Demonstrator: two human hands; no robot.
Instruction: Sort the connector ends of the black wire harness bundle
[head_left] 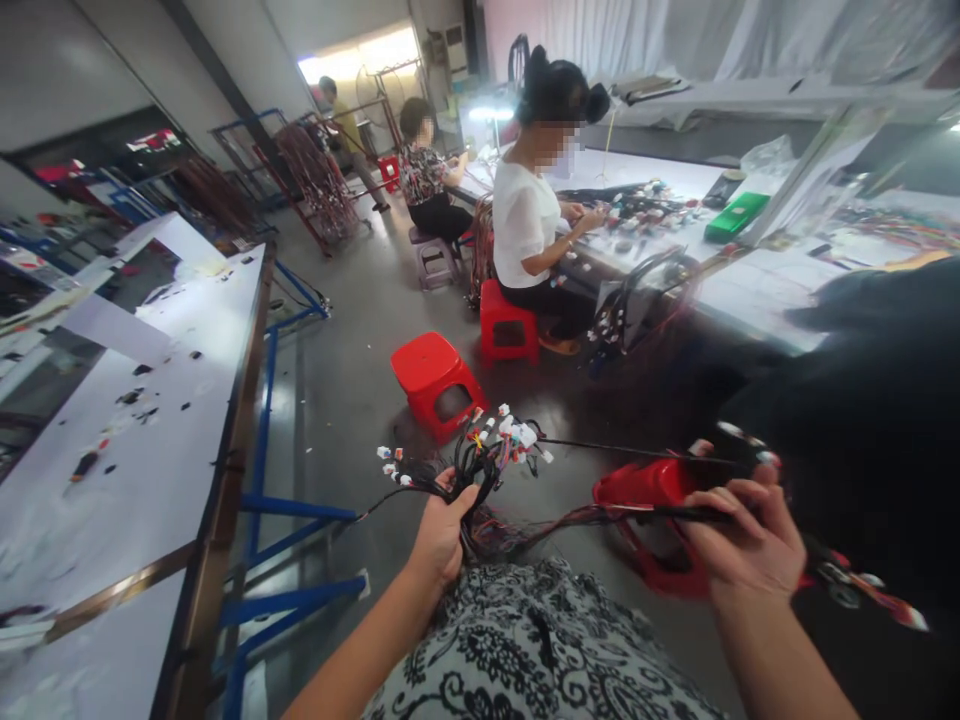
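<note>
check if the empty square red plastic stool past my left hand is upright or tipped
Upright: the red plastic stool stands on its legs, seat up.

The right hand is motion-blurred; its outline on the thin black cable is smeared. The left hand covers the stem of the black wire harness bundle with white connectors. Both forearms leave the lower edge. Small dark parts on the white worktable are too small to identify.

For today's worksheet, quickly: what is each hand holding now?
Left hand: closed around black wire bundle with white plugs.
Right hand: pinching thin black cable.
</note>
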